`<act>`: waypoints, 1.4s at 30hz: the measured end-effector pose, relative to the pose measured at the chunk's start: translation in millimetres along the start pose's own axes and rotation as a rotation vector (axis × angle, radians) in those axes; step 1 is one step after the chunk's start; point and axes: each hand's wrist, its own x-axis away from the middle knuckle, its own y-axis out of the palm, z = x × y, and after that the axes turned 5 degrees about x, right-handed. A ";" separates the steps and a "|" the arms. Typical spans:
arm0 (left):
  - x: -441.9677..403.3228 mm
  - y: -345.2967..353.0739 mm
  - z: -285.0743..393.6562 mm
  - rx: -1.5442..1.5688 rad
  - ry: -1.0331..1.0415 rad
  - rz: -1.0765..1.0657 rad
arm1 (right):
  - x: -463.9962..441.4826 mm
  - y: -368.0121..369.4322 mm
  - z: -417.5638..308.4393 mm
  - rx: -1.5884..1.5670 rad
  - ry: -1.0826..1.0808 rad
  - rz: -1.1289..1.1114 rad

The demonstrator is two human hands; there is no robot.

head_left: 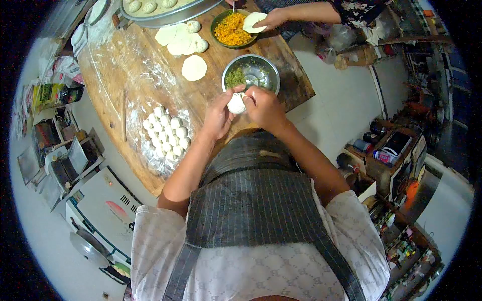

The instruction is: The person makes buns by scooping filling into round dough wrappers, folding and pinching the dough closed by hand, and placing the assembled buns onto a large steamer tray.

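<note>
Just in front of my body, over the table's near edge, my left hand (pixel 219 116) cradles a white dough bun (pixel 236 104) from the left. My right hand (pixel 265 107) pinches the bun's upper edge from the right. Directly beyond the hands stands a metal bowl (pixel 270 75) with some green filling (pixel 234 78) in it. A flat round wrapper (pixel 194 67) lies on the wooden table (pixel 105 80) up and to the left. Farther back are overlapping wrappers (pixel 175 38) with two shaped buns on them.
Many small dough pieces (pixel 168 133) lie on floured wood at the left, beside a thin rolling pin (pixel 124 115). A steamer tray (pixel 173 18) holds buns at the back. Another person's hand (pixel 273 19) holds a wrapper over a bowl of orange filling (pixel 231 30).
</note>
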 end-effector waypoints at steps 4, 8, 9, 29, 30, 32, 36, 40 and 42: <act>-0.1 1.3 -0.2 -0.092 0.025 0.029 | -0.4 4.4 -9.8 -0.474 0.214 -0.080; -5.3 -10.6 0.4 -0.182 -0.044 0.061 | -2.3 8.6 1.5 -0.413 0.101 -0.115; -6.9 -13.2 0.0 -0.153 -0.065 0.049 | -4.2 6.6 -0.6 -0.273 -0.071 -0.061; -3.1 -13.0 -1.5 -0.076 -0.086 0.199 | -7.0 -3.7 -21.7 -0.473 0.130 -0.326; -1.4 -14.3 -1.3 -0.080 -0.092 0.186 | -6.5 -4.1 -23.6 -0.340 0.033 -0.276; -3.2 -17.9 -5.0 -0.093 -0.088 0.201 | -5.0 1.7 -17.7 -0.209 -0.062 -0.225; -4.1 -11.8 -11.3 -0.066 -0.075 0.347 | 1.7 19.7 1.8 -0.186 -0.119 -0.197; -4.2 -9.1 -15.1 0.025 -0.123 0.421 | 2.3 21.9 5.5 -0.109 -0.030 -0.331; -6.7 -25.7 -22.3 0.021 -0.143 0.330 | 5.6 25.4 5.0 -0.102 -0.015 -0.309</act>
